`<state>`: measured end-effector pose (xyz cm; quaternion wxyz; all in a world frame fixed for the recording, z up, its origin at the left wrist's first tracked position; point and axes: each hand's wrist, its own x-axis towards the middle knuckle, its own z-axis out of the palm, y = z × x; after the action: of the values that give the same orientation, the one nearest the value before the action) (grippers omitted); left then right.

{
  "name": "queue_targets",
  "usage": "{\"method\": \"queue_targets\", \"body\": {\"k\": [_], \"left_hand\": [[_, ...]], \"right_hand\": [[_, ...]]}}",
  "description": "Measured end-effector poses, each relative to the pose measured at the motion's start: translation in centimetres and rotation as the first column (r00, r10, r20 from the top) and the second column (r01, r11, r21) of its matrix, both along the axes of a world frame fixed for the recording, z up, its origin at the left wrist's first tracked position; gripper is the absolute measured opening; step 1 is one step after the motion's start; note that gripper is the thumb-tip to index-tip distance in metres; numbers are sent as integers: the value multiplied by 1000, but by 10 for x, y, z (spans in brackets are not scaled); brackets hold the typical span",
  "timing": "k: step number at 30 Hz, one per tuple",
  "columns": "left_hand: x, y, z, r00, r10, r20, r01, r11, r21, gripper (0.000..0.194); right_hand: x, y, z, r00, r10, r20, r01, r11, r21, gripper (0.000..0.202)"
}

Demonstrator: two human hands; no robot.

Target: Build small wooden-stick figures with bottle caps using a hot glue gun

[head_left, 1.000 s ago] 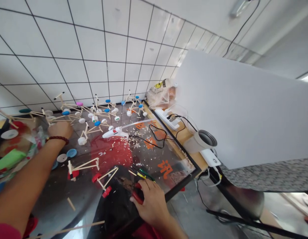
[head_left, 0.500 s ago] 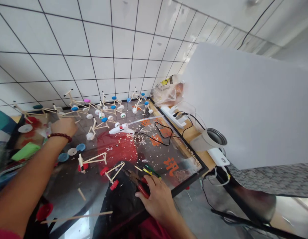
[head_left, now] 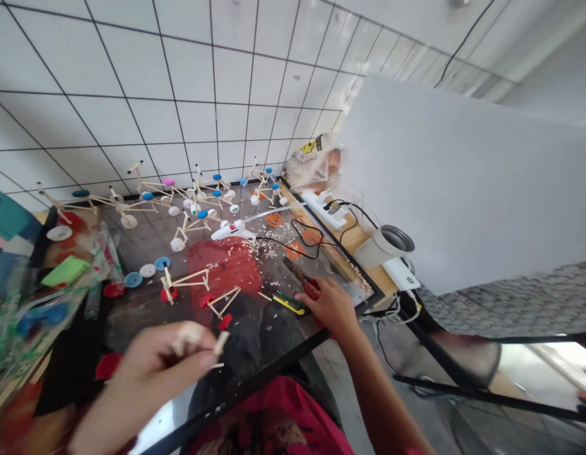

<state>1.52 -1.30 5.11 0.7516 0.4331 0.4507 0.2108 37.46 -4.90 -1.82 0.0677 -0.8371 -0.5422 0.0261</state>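
Note:
My left hand (head_left: 167, 363), blurred by motion, is closed in a pinch near the table's front edge. A short piece of wooden stick (head_left: 221, 343) sticks out from its fingertips. My right hand (head_left: 334, 308) is wrapped round the red handles of a pair of pliers (head_left: 298, 273), whose jaws point away over the table. Beside the pliers lies a yellow-handled tool (head_left: 287, 304). Between the hands stands a small triangular stick frame (head_left: 221, 302) with red bottle-cap wheels. Another stick frame (head_left: 186, 279) with red caps is behind it.
A white glue gun (head_left: 233, 231) with a black cord lies mid-table among wood scraps. Several stick-and-cap models (head_left: 198, 215) line the tiled wall. Loose blue caps (head_left: 133, 279) lie at left. A power strip (head_left: 323, 210) and a grey cup (head_left: 385, 246) stand at right.
My left hand has come from the far left to the front, now pinching a short wooden stick. My right hand and the pliers have shifted right and farther back.

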Motion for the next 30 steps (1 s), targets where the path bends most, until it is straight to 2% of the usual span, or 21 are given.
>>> {"method": "queue_targets", "body": {"k": [1,3,5,9,11,13,14,16,17,19,21,24,26,27,30], "left_hand": [[26,0,-4,999,15,45,-14,1000,-22,23],[65,1,-15,981,57,186,-17,977,-211,28],[83,1,-27,964,100,246,-17,947,-320,33],[81,3,-46,947,105,305,12,933,-360,37],[79,5,-50,943,101,317,17,937,-350,37],[80,5,-51,943,96,318,16,944,-331,36],[81,5,-52,945,91,314,16,946,-322,35],[83,3,-53,947,83,309,23,946,-324,34],[84,2,-53,947,81,311,29,942,-334,34],[85,1,-54,937,101,333,33,927,-374,32],[84,1,-56,908,177,380,14,892,-451,27],[82,3,-56,832,365,418,-82,826,-558,14],[81,7,-54,797,468,381,-177,785,-594,10],[80,9,-52,785,508,355,-218,763,-609,12],[78,15,-46,741,592,317,-284,704,-651,23]], "right_hand": [[1,2,-2,1000,2,8,-2,1000,-18,50],[1,3,-7,1000,17,20,-17,1000,-26,50],[1,3,-11,999,35,19,-35,999,-11,48],[2,-1,-10,996,84,35,-85,995,46,42],[-7,-3,-3,993,117,-3,-114,976,184,36],[-27,-6,8,966,198,-166,-121,914,388,26],[-41,-6,14,916,266,-299,-95,870,483,21],[-71,-4,25,675,450,-584,-159,862,481,19],[-84,-1,29,560,472,-681,-180,872,456,20],[-102,5,32,393,464,-794,-183,885,427,19],[-109,12,31,268,415,-870,-125,910,396,23],[-104,17,27,151,339,-928,-76,940,331,24],[-99,15,25,175,322,-930,-146,943,299,21],[-96,13,24,232,325,-917,-185,940,286,19],[-94,3,18,528,366,-766,-226,930,289,21]]}}
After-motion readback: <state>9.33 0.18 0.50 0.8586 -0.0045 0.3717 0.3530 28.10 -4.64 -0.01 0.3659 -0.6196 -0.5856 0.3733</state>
